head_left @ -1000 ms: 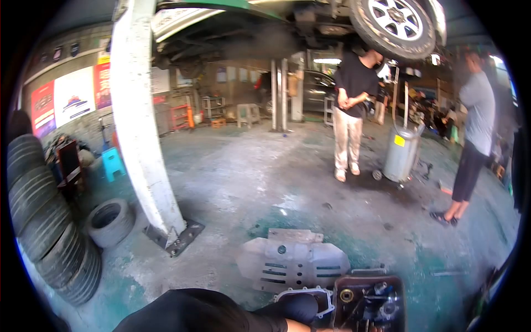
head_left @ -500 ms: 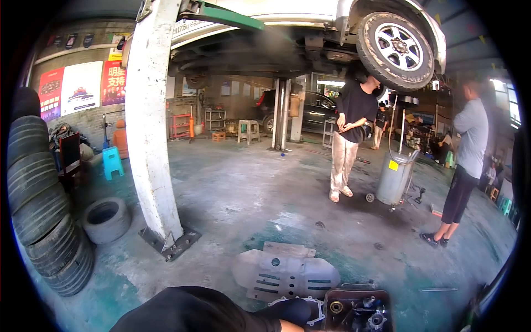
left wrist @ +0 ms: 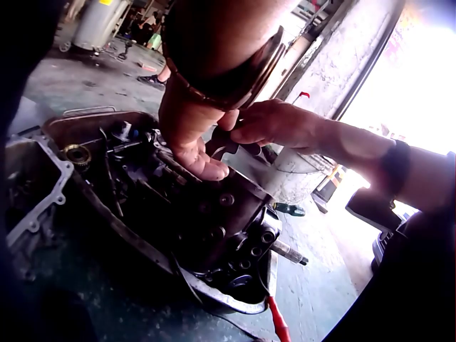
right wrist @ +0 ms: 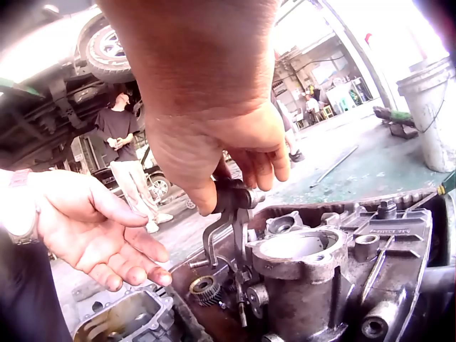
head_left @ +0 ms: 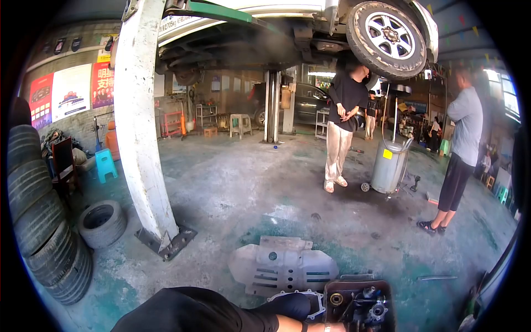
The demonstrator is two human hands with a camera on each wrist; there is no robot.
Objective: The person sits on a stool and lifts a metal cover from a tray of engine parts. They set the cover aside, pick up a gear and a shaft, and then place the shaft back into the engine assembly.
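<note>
My right hand [right wrist: 217,146] pinches a dark metal shift fork [right wrist: 231,214] from above, its curved prongs hanging down. Palm up, my left hand [right wrist: 107,231] is beside the fork with fingers spread loosely and nothing in them. In the left wrist view the left hand [left wrist: 192,139] overlaps the fork near the right fingers. Right below is a grimy gearbox housing [right wrist: 303,285] with a round bore, lying in a dark tray [left wrist: 117,231]. A toothed ring gear [right wrist: 205,288] lies in the tray too. In the head view only the left hand's edge [head_left: 335,327] shows.
A flanged metal cover [left wrist: 35,196] lies beside the tray, and a slotted skid plate [head_left: 282,268] lies beyond. A red handle [left wrist: 278,320] leans at the tray's rim. Farther off are a lift post [head_left: 145,122], stacked tyres [head_left: 41,205], an oil drainer [head_left: 390,166] and two standing people.
The head view has shifted, so the whole scene sits differently in it. My left forearm and hand show more at the bottom edge than half a second ago.
</note>
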